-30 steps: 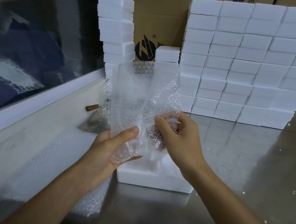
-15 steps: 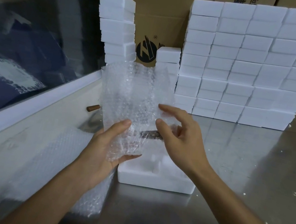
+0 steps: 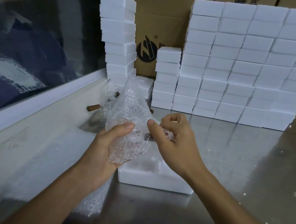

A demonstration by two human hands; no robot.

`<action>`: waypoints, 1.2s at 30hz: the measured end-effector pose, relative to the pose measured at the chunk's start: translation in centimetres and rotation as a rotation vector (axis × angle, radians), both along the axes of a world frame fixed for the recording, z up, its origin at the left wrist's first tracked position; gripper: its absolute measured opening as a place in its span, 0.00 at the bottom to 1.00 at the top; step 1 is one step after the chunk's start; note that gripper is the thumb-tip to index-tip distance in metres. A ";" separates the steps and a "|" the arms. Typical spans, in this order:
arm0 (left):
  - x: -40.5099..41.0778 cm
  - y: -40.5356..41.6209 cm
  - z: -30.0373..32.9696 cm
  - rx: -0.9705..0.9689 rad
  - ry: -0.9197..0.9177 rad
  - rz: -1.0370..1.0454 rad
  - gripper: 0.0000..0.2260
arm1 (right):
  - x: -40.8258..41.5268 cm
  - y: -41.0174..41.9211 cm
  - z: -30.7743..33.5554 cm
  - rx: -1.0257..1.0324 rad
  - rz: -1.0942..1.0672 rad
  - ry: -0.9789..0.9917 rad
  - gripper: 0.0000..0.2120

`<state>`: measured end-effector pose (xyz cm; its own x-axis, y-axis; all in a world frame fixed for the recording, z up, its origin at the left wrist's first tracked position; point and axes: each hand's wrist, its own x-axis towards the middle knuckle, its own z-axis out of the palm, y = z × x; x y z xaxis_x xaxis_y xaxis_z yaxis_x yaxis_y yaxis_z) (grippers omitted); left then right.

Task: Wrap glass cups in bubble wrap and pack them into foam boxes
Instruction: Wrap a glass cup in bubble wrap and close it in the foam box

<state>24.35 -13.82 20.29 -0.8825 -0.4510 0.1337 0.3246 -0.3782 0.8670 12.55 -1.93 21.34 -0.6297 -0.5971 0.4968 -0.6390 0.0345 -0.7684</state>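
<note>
Nearest the camera, two bare forearms reach forward over a steel bench (image 3: 229, 181). By the left forearm a loose pile of bubble wrap sheets (image 3: 54, 165) lies on the bench along the pale ledge under the window.

The left hand (image 3: 105, 149) cups a bubble-wrapped bundle (image 3: 131, 128) from below and from the left, its thumb pressed across the front and its fingers curled round the back. The bundle is held in the air just above an open foam box (image 3: 152, 177) that sits on the bench. Its long axis runs from the left palm up and away, leaning slightly left, and the free end of the wrap tapers to a point at the top. A glass cup inside cannot be made out clearly; a small dark brown piece shows through the wrap near the right thumb.

The right hand (image 3: 173, 140) meets the bundle on its right side, its fingers curled and pinching the edge of the wrap between thumb and fingertips.

Beyond the bundle, unwrapped glass cups with brown wooden handles (image 3: 104, 103) stand on the bench near the window ledge. Further back, a leaning column of white foam boxes (image 3: 118, 36) rises at left, a short stack stands beside it, and a broad wall of stacked foam boxes (image 3: 245, 69) fills the right. Brown cardboard cartons (image 3: 156, 26) stand behind them all.
</note>
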 end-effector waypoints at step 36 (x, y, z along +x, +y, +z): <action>0.6 0.5 0.0 -1.057 -0.129 0.396 0.10 | -0.4 -0.4 0.0 -0.123 0.021 -0.144 0.19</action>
